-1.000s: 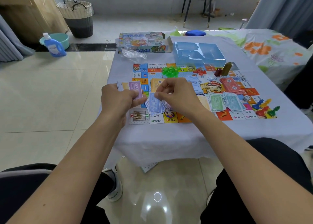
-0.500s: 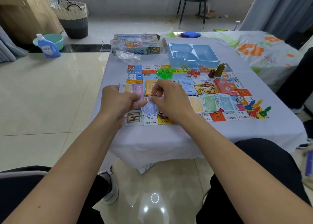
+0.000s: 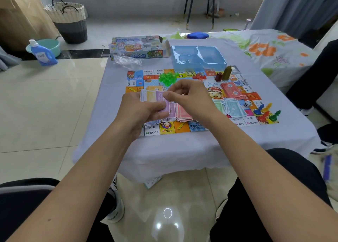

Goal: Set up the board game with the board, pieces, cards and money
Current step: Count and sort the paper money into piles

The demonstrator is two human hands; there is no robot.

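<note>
Rt hand moved up, pinching purple note w/ left hand.

Purple banknote, green houses, pale blue tray, white tablecloth.

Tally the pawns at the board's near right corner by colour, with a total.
Blue pawn: 1
Yellow pawn: 1
Red pawn: 1
Green pawn: 1
Total: 4
</note>
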